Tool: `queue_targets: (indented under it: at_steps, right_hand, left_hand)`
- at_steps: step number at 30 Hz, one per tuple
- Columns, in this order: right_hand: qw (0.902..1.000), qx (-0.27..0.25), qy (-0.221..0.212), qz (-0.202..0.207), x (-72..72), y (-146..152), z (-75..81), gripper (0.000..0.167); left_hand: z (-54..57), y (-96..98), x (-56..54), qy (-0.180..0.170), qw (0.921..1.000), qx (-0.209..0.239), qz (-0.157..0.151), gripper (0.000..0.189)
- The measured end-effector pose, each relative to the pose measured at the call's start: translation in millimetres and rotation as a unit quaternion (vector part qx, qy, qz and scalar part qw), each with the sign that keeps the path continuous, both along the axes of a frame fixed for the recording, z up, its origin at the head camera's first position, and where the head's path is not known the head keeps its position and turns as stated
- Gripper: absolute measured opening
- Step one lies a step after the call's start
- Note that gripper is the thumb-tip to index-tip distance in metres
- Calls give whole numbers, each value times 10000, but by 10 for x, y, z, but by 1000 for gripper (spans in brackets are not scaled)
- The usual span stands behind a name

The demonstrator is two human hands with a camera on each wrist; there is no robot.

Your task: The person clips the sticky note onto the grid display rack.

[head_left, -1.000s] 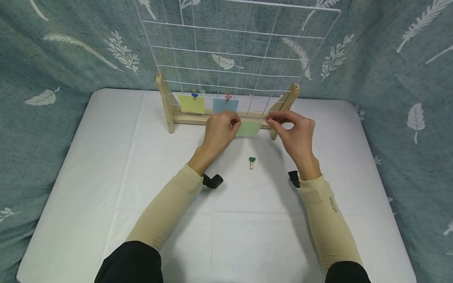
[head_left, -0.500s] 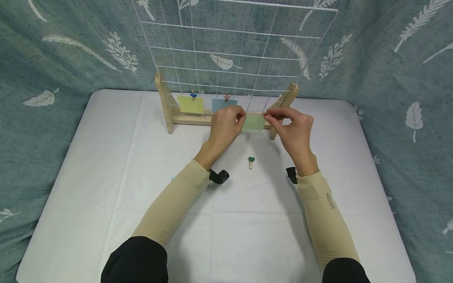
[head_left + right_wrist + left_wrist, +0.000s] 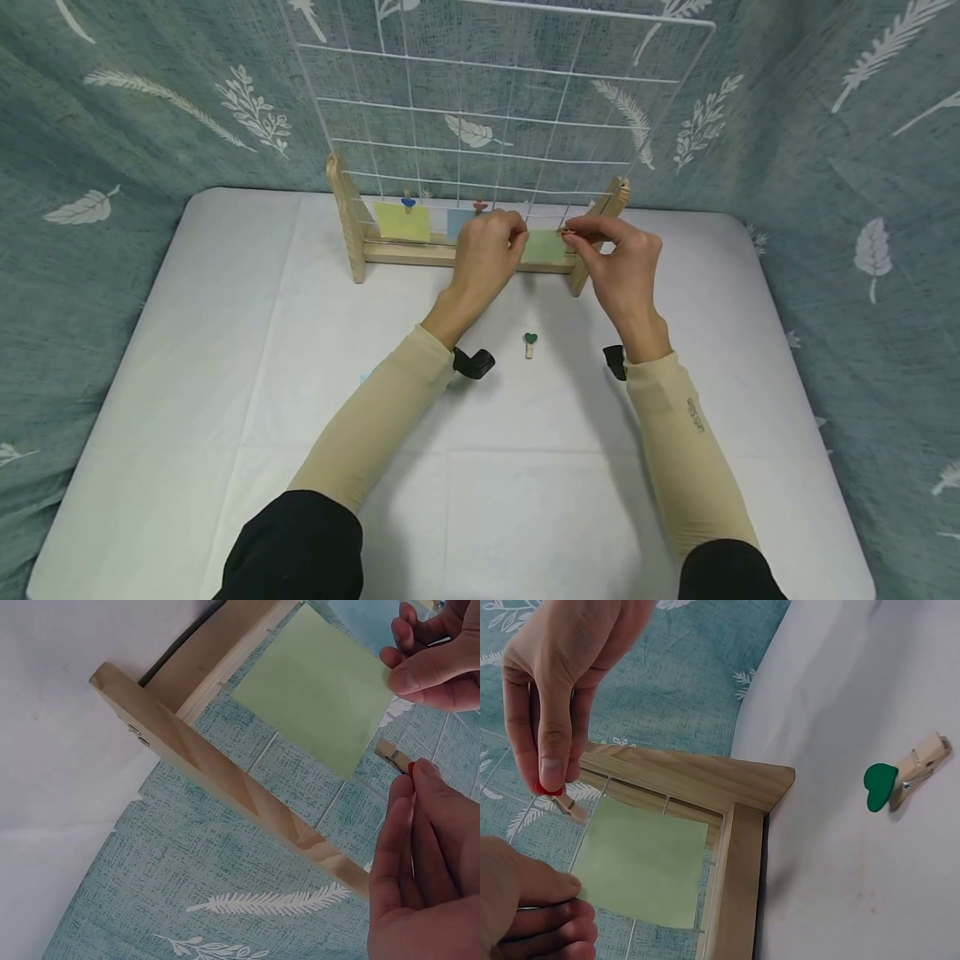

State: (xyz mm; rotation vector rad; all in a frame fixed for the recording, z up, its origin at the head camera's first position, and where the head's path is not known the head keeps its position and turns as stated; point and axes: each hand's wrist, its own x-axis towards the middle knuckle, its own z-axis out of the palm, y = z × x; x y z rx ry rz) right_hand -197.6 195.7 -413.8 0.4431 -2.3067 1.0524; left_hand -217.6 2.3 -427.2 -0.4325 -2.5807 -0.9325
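Note:
My left hand (image 3: 489, 250) pinches a corner of a pale green paper note (image 3: 645, 862) between thumb and fingers, in front of the white wire grid (image 3: 487, 154). Beside it, my right hand (image 3: 621, 258) holds a small wooden clothespin (image 3: 391, 756) with a red end, squeezed between thumb and fingertips. The clothespin's tip is close to the note's upper edge; in the right wrist view the two look apart. Further left on the grid hang a yellow note (image 3: 402, 222) under a blue-topped clothespin (image 3: 408, 202) and a blue note (image 3: 459, 223), partly hidden by my left hand, under a red-topped clothespin (image 3: 480, 206).
A clothespin with a green heart (image 3: 530, 343) lies on the white table (image 3: 510, 500) between my forearms. Wooden feet (image 3: 347, 221) and a crossbar (image 3: 408, 253) support the grid. A bit of light blue (image 3: 364, 377) shows beside my left sleeve. A leaf-patterned curtain (image 3: 150, 142) stands behind.
My left hand has moved right and upward with the green note, bringing it up against the lower grid. The right hand has risen slightly with its clothespin, and the two are nearer each other.

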Motion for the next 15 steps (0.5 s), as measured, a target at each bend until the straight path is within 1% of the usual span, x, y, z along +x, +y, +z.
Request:
queue_targets:
  at_steps: [4,15]
  right_hand:
    - [10000,37,-21,21,-42,-25,10,14]
    - [9997,136,185,-56,-110,-60,13,12]
  left_hand:
    - [11,4,-22,13,10000,7,11,11]
    - [11,39,-68,31,9999,-17,108,10]
